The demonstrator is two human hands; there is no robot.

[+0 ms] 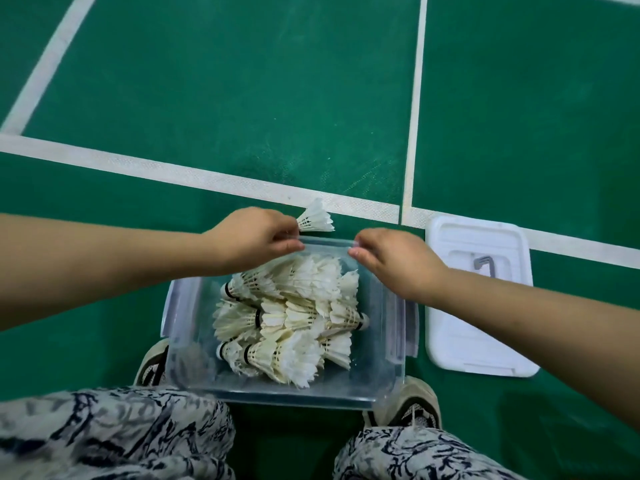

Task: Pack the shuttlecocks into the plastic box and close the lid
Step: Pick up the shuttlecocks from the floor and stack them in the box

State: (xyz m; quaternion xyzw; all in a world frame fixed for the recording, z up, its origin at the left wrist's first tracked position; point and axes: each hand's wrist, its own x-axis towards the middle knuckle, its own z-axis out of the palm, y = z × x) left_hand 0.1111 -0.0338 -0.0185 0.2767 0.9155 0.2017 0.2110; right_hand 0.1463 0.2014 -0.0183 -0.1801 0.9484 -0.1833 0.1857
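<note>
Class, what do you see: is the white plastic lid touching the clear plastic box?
Apart. The head view shows a strip of green floor between the white plastic lid and the clear plastic box.

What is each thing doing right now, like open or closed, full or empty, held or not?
plastic box: open, no lid on, on the floor.
shuttlecocks in the box: piled up, lying on their sides.
single shuttlecock: pinched in the left hand, beyond the box's far rim.
right hand: fingers at the far rim; grip unclear.
lid: off, flat on the floor right of the box.
</note>
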